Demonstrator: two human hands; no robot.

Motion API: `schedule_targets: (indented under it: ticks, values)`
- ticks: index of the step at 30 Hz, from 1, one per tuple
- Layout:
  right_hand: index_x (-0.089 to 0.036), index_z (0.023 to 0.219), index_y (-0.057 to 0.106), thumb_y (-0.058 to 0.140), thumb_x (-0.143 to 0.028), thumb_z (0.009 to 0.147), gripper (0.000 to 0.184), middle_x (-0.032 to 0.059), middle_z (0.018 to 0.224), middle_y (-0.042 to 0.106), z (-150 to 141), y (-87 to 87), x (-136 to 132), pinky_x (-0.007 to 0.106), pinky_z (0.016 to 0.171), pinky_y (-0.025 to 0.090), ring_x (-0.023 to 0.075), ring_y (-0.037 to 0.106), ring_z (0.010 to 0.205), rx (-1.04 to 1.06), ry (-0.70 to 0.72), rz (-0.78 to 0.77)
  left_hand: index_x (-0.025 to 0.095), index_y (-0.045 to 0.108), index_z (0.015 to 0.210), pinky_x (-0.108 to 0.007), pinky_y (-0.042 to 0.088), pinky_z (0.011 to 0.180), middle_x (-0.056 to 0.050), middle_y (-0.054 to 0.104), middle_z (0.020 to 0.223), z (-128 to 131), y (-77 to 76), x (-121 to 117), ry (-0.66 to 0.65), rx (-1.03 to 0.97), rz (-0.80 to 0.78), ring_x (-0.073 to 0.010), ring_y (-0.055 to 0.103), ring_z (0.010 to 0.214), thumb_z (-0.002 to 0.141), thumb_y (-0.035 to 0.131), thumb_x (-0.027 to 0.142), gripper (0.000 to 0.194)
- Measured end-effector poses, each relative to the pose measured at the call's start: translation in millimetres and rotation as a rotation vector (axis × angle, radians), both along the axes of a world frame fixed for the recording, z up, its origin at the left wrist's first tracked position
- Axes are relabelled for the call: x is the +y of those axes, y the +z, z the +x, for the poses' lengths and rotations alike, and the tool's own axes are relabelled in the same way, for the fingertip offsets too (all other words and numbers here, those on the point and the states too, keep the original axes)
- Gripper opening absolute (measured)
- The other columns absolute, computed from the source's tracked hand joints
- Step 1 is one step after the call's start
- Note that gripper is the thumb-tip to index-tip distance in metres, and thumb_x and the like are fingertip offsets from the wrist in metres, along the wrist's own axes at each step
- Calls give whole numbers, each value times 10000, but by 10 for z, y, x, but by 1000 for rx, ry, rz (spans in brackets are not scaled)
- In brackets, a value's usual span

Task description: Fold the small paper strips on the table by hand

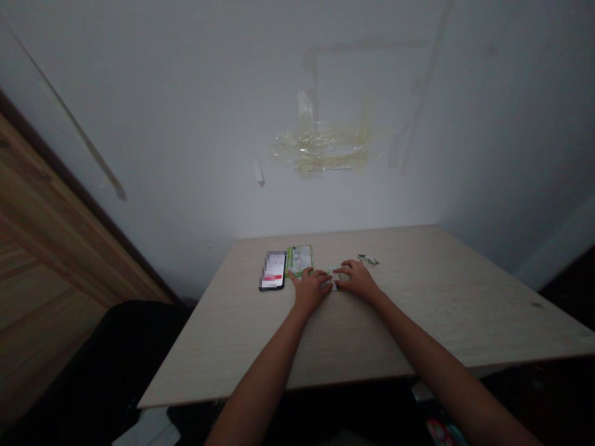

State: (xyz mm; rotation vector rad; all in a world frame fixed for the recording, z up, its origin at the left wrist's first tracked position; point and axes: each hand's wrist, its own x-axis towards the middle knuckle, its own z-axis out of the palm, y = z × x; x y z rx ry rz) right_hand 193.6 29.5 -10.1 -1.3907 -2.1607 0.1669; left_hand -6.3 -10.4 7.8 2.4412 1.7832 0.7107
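Note:
A small white and green packet [334, 280] lies low over the table, between my two hands. My left hand [310, 290] has its thumb and forefinger on the packet's left edge, while its other fingers spread toward a green and white printed pouch [300, 259]. On the packet's right side, the bent fingers and thumb of my right hand [360, 280] grip the edge. Fingertips partly cover the packet, so its print cannot be read. Just beyond my right hand is a small green and white scrap [369, 260], perhaps a torn wrapper.
Left of the pouch lies a phone [273, 271] with a lit, partly blurred screen. The pale wooden table [223, 347] stands against a white wall [186, 124] bearing yellowed tape [325, 148]. A dark covered shape [125, 359] and wooden boards [41, 235] are at the left.

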Motion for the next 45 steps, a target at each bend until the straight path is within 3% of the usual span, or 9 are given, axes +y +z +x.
schedule_targets:
  ticks: [23, 31, 36, 45]
  values:
    - [-255, 1279, 661, 772, -439, 723, 596, 145, 1345, 554, 51, 23, -94, 447, 1088, 385, 298, 509, 1253, -75, 93, 7, 434, 708, 1118, -828, -75, 1047, 15, 718, 1177, 11, 15, -17, 19, 11, 19, -328, 471, 1257, 890, 618, 452, 246]
    - [-275, 1193, 710, 763, -431, 760, 464, 133, 1296, 593, 102, -47, -60, 460, 1042, 426, 284, 542, 1208, 17, 135, 46, 437, 708, 1124, -814, -60, 1061, 4, 711, 1198, 12, 50, -27, 19, 6, -4, -333, 464, 1260, 895, 597, 468, 256]
    - [-298, 1035, 770, 702, -339, 834, 216, 96, 1218, 633, 128, -105, -3, 438, 1015, 451, 251, 581, 1141, 73, 155, 72, 440, 711, 1112, -823, -92, 1043, 11, 715, 1189, 10, 30, -22, 18, -3, 7, -338, 461, 1264, 891, 602, 461, 248]
    - [-312, 987, 786, 686, -311, 858, 163, 95, 1205, 619, 132, -154, 13, 439, 1029, 442, 248, 557, 1150, 82, 153, 111, 440, 707, 1118, -828, -94, 1032, 11, 716, 1198, 0, 17, 6, 7, -11, -19, -340, 450, 1281, 898, 585, 472, 253]
